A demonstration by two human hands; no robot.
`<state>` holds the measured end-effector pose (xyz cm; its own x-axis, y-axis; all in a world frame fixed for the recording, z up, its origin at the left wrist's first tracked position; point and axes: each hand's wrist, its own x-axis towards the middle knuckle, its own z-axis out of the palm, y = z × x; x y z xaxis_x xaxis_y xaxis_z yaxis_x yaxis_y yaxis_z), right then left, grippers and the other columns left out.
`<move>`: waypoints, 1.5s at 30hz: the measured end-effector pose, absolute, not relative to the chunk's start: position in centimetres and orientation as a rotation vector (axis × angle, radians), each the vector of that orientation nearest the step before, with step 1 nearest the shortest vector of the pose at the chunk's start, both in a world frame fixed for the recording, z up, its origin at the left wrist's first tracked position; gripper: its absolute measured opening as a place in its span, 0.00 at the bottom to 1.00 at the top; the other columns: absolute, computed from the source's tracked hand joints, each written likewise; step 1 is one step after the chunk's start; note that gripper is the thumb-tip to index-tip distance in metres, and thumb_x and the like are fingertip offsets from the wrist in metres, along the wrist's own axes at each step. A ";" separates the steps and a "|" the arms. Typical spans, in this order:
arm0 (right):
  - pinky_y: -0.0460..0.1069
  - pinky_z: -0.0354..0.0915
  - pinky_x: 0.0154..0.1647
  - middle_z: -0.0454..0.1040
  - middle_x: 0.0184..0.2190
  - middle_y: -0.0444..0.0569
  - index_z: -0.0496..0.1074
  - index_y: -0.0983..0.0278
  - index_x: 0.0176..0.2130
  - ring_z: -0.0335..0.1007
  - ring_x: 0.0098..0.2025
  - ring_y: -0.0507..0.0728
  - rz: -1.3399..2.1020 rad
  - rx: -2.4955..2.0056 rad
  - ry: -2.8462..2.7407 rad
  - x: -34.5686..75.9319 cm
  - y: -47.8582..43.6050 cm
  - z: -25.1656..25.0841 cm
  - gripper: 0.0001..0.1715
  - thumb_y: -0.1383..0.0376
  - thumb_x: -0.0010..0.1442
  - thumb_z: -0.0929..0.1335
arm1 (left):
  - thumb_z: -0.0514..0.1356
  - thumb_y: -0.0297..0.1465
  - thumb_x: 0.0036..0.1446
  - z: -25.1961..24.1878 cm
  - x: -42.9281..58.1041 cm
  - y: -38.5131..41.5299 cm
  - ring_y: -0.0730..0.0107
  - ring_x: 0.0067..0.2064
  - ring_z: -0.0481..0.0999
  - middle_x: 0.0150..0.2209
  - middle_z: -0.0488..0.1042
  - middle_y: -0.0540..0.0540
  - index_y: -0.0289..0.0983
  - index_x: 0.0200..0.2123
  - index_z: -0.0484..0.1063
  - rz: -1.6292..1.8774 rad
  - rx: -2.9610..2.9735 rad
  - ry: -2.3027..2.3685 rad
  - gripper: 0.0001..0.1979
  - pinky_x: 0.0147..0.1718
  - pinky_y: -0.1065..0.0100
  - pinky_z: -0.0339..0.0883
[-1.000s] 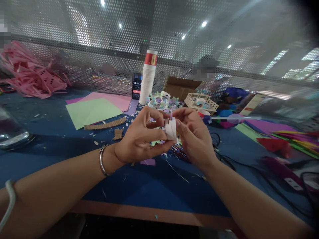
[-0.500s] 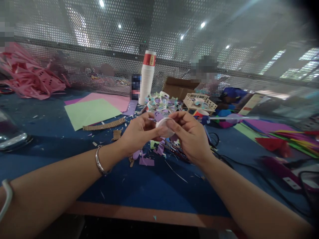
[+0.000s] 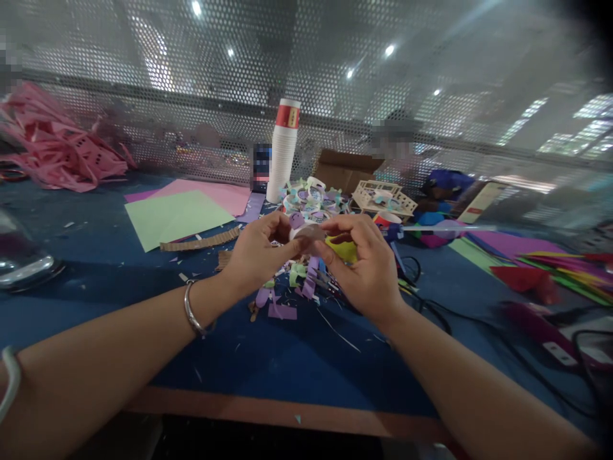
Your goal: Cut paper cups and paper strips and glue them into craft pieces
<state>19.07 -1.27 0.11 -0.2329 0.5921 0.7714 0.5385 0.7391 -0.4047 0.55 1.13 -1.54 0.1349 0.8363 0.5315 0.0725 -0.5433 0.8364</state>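
Observation:
Between my hands is a small white paper cup base (image 3: 311,232), its round underside tilted up, with a purple paper piece (image 3: 297,220) bearing dark marks at its far left side. My left hand (image 3: 261,252) pinches the base, thumb along its near edge. At its right edge are the thumb and forefinger tips of my right hand (image 3: 366,265), with a gap behind them. Beyond my hands lies a pile of decorated white rings (image 3: 313,195) with green and purple paper bits. Purple paper scraps (image 3: 282,312) lie below on the blue table.
Behind the pile stands a tall stack of paper cups (image 3: 282,153). Green paper (image 3: 179,214) and a corrugated cardboard strip (image 3: 201,241) lie left. A wooden basket (image 3: 383,198), a glue gun (image 3: 395,230) and black cables (image 3: 479,322) are right. Pink strips (image 3: 62,140) are heaped far left.
The cup base has turned and tipped, so more of its underside shows. My right fingers have shifted toward its edge and spread, uncovering something yellow behind them.

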 end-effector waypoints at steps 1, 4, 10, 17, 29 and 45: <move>0.56 0.71 0.43 0.73 0.43 0.50 0.72 0.58 0.44 0.70 0.45 0.59 0.013 -0.860 -1.906 19.1 -1.3 0.1 0.09 0.65 0.63 0.71 | 0.70 0.36 0.53 -1.6 0.6 1.1 0.75 0.25 0.73 0.22 0.68 0.54 0.38 0.27 0.66 1.459 1.720 0.839 0.15 0.23 0.71 0.70; 0.56 0.71 0.43 0.72 0.41 0.50 0.72 0.58 0.42 0.70 0.46 0.60 -0.033 -0.850 -1.904 19.1 -1.2 0.2 0.06 0.66 0.63 0.70 | 0.68 0.37 0.56 -1.5 0.8 0.7 0.72 0.30 0.75 0.27 0.71 0.51 0.39 0.32 0.69 1.406 1.645 0.684 0.12 0.32 0.66 0.77; 0.57 0.67 0.50 0.73 0.42 0.51 0.72 0.59 0.38 0.70 0.48 0.60 -0.039 -0.854 -1.860 19.4 -1.3 0.5 0.01 0.66 0.65 0.69 | 0.65 0.35 0.60 -1.3 0.9 0.3 0.71 0.34 0.76 0.32 0.71 0.49 0.40 0.35 0.68 1.380 1.661 0.538 0.08 0.36 0.64 0.79; 0.57 0.66 0.51 0.75 0.43 0.50 0.72 0.58 0.38 0.71 0.49 0.59 0.065 -0.827 -1.886 18.9 -1.8 0.7 0.01 0.65 0.65 0.69 | 0.66 0.38 0.58 -1.7 0.6 1.1 0.62 0.49 0.74 0.46 0.69 0.41 0.39 0.33 0.68 1.491 1.974 0.624 0.11 0.33 0.67 0.80; 0.48 0.63 0.35 0.69 0.32 0.44 0.70 0.62 0.38 0.65 0.33 0.51 0.382 -0.865 -1.918 19.1 -2.0 0.6 0.03 0.65 0.66 0.68 | 0.67 0.33 0.56 -1.1 -0.1 1.0 0.59 0.55 0.74 0.55 0.68 0.41 0.38 0.38 0.69 1.309 1.980 0.616 0.11 0.44 0.64 0.80; 0.49 0.61 0.33 0.65 0.31 0.44 0.67 0.63 0.35 0.62 0.32 0.51 0.429 -0.896 -1.977 19.4 -1.7 0.7 0.07 0.63 0.67 0.66 | 0.71 0.35 0.52 -1.2 -0.1 0.8 0.57 0.53 0.77 0.54 0.74 0.41 0.39 0.51 0.69 1.210 1.800 0.668 0.24 0.47 0.60 0.78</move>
